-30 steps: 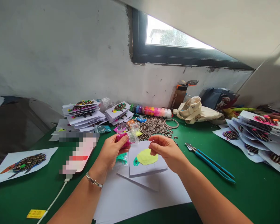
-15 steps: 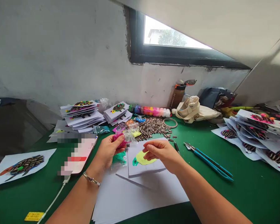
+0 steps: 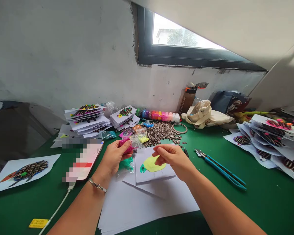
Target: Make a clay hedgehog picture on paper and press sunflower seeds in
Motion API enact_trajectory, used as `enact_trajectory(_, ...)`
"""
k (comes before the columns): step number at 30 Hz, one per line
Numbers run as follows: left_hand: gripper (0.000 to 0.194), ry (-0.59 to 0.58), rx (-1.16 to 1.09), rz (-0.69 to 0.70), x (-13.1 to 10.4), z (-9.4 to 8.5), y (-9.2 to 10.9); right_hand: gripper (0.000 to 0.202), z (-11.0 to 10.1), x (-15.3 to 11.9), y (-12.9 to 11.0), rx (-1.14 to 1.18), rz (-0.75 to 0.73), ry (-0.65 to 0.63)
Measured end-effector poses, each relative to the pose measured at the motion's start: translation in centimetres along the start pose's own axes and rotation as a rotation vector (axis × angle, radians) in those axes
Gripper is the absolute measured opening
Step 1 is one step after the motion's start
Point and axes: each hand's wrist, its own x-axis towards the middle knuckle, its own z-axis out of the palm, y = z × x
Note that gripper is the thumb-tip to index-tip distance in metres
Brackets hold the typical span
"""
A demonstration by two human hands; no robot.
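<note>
My left hand (image 3: 118, 152) is closed around a small clear bag of pink clay (image 3: 126, 145). To its right, my right hand (image 3: 167, 155) hovers over a white card (image 3: 143, 178), thumb and fingertips pressed together; whatever may be between them is too small to make out. On the card is a yellow clay body (image 3: 150, 164) with a green head at its left end. A bag of green clay (image 3: 126, 164) lies beside the card, under my left hand. Larger white sheets (image 3: 149, 210) are beneath the card.
Sunflower seeds (image 3: 159, 132) are heaped behind my hands, near a tape ring (image 3: 180, 128). Blue tweezers (image 3: 222, 171) and a knife lie right. Card stacks (image 3: 88, 122) stand back left, others (image 3: 267, 140) at right. A phone (image 3: 88, 163) with cable lies left.
The whole view has shifted slightly. My left hand keeps its hold on the pink clay bag, and my right hand stays above the card with its fingertips a little closer together.
</note>
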Motion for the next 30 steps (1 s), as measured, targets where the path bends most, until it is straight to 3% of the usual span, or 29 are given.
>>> enact_trajectory(3,0.025,-0.008,0.002,0.0,0.04,-0.01,-0.1,0.032,-0.1,-0.17,-0.25,-0.116,-0.02,0.039)
enact_trajectory(7,0.022,-0.008,0.006,0.001,0.0,0.08,-0.14,0.022,-0.08,-0.24,-0.31,-0.066,-0.077,0.021)
enact_trajectory(11,0.026,-0.002,0.003,0.005,-0.03,0.11,-0.14,0.029,0.08,0.05,0.04,-0.022,-0.044,0.015)
enact_trajectory(16,0.028,-0.005,-0.008,-0.004,0.0,0.1,-0.23,0.04,0.13,-0.03,-0.05,-0.188,-0.024,0.02)
enact_trajectory(20,0.025,-0.003,0.005,-0.013,0.05,0.12,-0.34,0.025,0.19,-0.19,-0.11,-0.057,-0.041,-0.006)
enact_trajectory(24,0.023,-0.005,0.008,-0.011,0.08,0.12,-0.4,0.031,0.22,-0.04,0.2,-0.021,-0.035,-0.002)
enact_trajectory(30,0.023,-0.012,0.013,-0.007,-0.04,0.18,-0.25,0.038,-0.11,0.06,0.28,-0.153,-0.062,0.004)
